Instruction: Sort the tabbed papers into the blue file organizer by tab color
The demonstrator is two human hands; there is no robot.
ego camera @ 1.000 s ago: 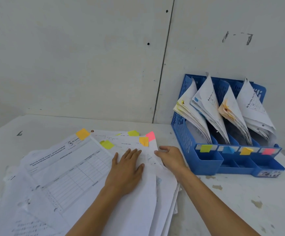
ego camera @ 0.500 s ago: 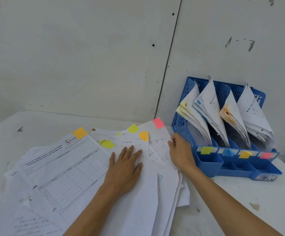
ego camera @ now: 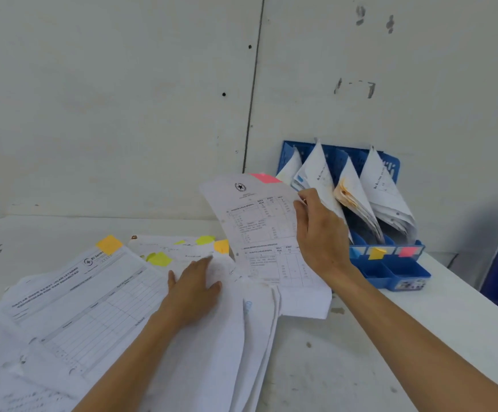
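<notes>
Right hand (ego camera: 322, 233) pinching pink-tabbed sheet (ego camera: 259, 227), left hand (ego camera: 194, 288) flat on papers (ego camera: 93, 307); white table (ego camera: 420, 322), pale wall (ego camera: 123, 99)

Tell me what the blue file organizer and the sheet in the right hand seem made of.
The blue file organizer looks like moulded plastic: uniform colour, slight sheen, slotted back wall. The sheet held by the right hand is thin matte printed paper; it curves where unsupported. Its pink tab is probably a sticky paper note, neon colour.
</notes>
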